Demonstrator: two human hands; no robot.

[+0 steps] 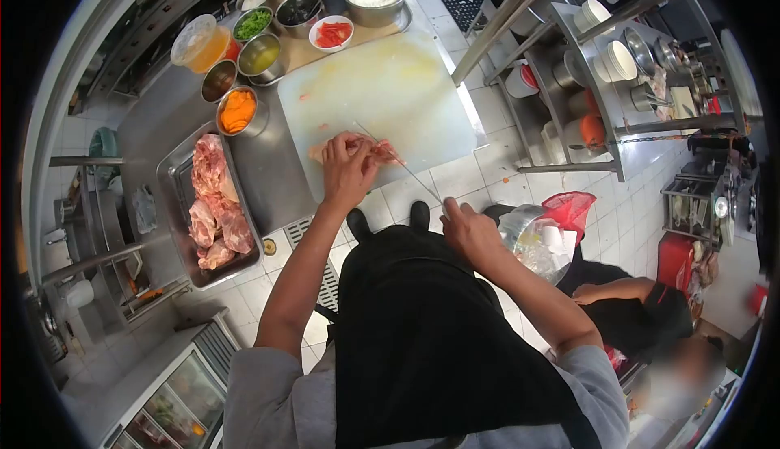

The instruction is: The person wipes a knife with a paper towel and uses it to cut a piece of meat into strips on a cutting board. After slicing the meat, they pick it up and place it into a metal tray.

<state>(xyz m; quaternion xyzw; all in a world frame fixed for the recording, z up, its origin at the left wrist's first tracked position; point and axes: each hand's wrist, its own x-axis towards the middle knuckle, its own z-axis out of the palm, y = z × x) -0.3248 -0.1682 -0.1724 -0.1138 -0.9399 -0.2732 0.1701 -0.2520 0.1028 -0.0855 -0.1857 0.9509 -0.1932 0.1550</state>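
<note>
Cutting seems underway: meat's pinned by left hand, knife's gripped in right hand; steady hold's probably needed for next stroke.

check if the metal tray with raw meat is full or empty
Partly full: several raw meat pieces lie in the metal tray, with bare metal showing along one side.

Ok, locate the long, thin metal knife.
Head view, centre: the knife is in the right hand, its blade at the pink raw meat on the white cutting board.

Meat on board, tray left
</note>
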